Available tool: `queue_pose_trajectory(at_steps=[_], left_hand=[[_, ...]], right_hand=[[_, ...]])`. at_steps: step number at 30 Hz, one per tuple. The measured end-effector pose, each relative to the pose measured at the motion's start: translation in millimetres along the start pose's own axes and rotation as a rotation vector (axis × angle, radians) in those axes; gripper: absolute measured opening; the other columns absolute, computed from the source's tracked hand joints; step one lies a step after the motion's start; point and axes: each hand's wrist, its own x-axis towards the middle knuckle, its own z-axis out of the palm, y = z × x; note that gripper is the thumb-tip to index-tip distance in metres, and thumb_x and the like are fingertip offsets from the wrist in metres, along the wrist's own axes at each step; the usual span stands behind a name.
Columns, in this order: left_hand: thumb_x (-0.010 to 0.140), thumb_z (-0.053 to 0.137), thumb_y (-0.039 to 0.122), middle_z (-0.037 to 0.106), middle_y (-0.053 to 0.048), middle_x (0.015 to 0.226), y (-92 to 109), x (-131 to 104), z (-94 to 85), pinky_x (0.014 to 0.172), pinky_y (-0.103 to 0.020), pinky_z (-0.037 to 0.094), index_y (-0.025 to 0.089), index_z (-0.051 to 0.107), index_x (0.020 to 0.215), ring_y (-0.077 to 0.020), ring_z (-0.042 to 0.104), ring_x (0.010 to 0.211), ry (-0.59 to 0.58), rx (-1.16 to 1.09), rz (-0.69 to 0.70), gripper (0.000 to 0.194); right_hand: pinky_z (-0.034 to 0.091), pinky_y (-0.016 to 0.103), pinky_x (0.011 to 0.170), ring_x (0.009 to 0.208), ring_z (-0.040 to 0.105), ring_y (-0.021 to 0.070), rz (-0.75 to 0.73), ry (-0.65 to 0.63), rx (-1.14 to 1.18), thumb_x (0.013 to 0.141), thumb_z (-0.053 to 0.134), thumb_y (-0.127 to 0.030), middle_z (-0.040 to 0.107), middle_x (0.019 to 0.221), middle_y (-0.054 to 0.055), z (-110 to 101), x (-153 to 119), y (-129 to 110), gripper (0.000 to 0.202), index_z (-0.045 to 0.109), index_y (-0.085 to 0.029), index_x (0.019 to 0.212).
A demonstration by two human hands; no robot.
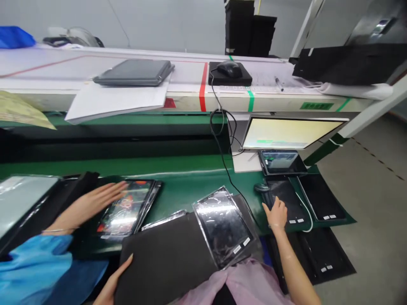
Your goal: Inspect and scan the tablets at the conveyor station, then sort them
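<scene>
A handheld scanner [269, 198] is lying on the right of the green counter [178, 169], just under the right hand [277, 215] of a worker in pink, its long axis running from a head at the far left to a handle at the near right. The scanner is extending far and left from the fingers, which are bending at the handle; whether they are clasping it or only touching, one cannot tell. The right hand is plainly the nearer one, with the left hand [116, 277] being well apart at the near left, gripping the left edge of a black sheet [165, 262], thumb on top and the other fingers hidden below. Between the hands, a wrapped panel [224, 228] is overlapping the sheet's right side, its long axis slanting from far left to near right, two white labels sitting at its near end. Around the scanner, a dark panel [294, 203] is lying beneath, another labelled panel [319, 197] is resting to its right, and a tablet [281, 162] is leaning on the far side, below a lit monitor [292, 131]. At left, a co-worker's hand [98, 201] is hovering over or touching a stack of wrapped tablets [132, 214], while a mouse [229, 68] is sitting on the far white shelf [187, 76]
</scene>
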Motion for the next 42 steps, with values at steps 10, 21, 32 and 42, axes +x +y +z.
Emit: queue_pose_trajectory(at_steps=[10, 21, 32, 42], left_hand=[[0.077, 0.062, 0.038, 0.067, -0.009, 0.058, -16.0, 25.3, 24.9, 0.056, -0.040, 0.057, 0.012, 0.065, 0.084, -0.0271, 0.066, 0.053, -0.240, -0.219, -0.716, 0.027], [0.079, 0.060, 0.039, 0.070, -0.011, 0.061, -4.6, 54.4, 121.7, 0.057, -0.040, 0.058, 0.010, 0.065, 0.100, -0.0258, 0.066, 0.052, -0.498, -0.032, -0.573, 0.037], [0.077, 0.064, 0.043, 0.072, -0.014, 0.070, -15.7, 52.0, 134.9, 0.056, -0.036, 0.058, 0.011, 0.065, 0.097, -0.0255, 0.068, 0.057, -0.514, 0.024, -0.509, 0.038], [0.076, 0.067, 0.031, 0.071, -0.011, 0.068, -3.7, 41.6, 133.7, 0.055, -0.037, 0.057, 0.012, 0.060, 0.099, -0.0243, 0.067, 0.056, -0.363, 0.033, -0.317, 0.031]], right_hand=[[0.046, 0.036, 0.074, 0.089, 0.064, 0.0309, -0.096, 0.019, -0.235, 0.080, 0.050, -0.042, 0.067, 0.097, 0.019, -81.5, 48.7, 40.0, 0.057, 0.051, -0.010, 0.127], [0.046, 0.034, 0.072, 0.085, 0.063, 0.0283, 0.063, -0.061, -0.330, 0.084, 0.046, -0.034, 0.067, 0.095, 0.019, -74.2, 96.6, 72.9, 0.051, 0.049, -0.007, 0.127], [0.046, 0.042, 0.080, 0.082, 0.061, 0.0286, 0.207, -0.141, 0.130, 0.078, 0.042, -0.057, 0.066, 0.081, 0.012, -61.6, -19.3, 82.5, 0.041, 0.060, -0.020, 0.081], [0.053, 0.030, 0.061, 0.082, 0.062, 0.0203, 0.720, -0.251, 1.048, 0.059, 0.072, -0.062, 0.067, 0.095, 0.003, -40.7, -66.7, 64.8, 0.061, 0.061, -0.020, 0.101]])
